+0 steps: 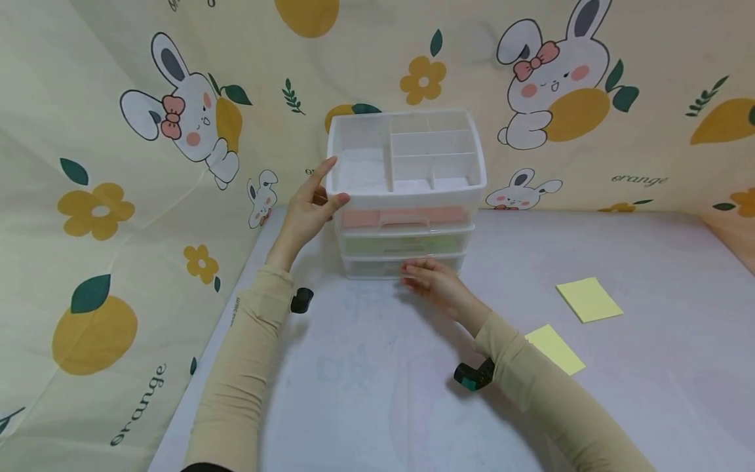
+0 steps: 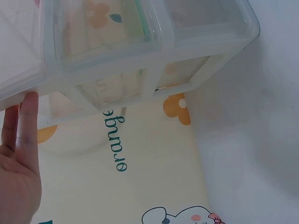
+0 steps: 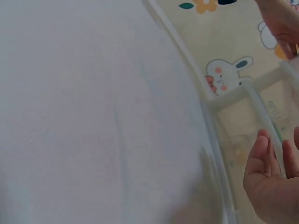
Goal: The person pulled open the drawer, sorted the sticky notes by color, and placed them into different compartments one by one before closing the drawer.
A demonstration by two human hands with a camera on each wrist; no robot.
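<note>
A clear plastic drawer unit (image 1: 407, 190) stands at the back of the table against the cloth wall. It has a divided top tray (image 1: 362, 164), a drawer with pink contents (image 1: 404, 216), a greenish drawer (image 1: 404, 244) and a clear bottom drawer (image 1: 377, 267). My left hand (image 1: 309, 206) rests against the unit's upper left corner with straight fingers, and in the left wrist view the left hand (image 2: 18, 158) touches the tray's edge (image 2: 28, 81). My right hand (image 1: 433, 282) lies low at the bottom drawer's front, fingers extended. In the right wrist view the right hand (image 3: 268, 177) is close to the clear frame (image 3: 261, 112).
Two yellow pads of sticky notes (image 1: 588, 299) (image 1: 554, 349) lie on the pale table (image 1: 377, 393) to the right. Cloth with rabbits and oranges (image 1: 106, 196) walls the left side and back. A small camera sits on each wrist (image 1: 301, 300) (image 1: 474, 376).
</note>
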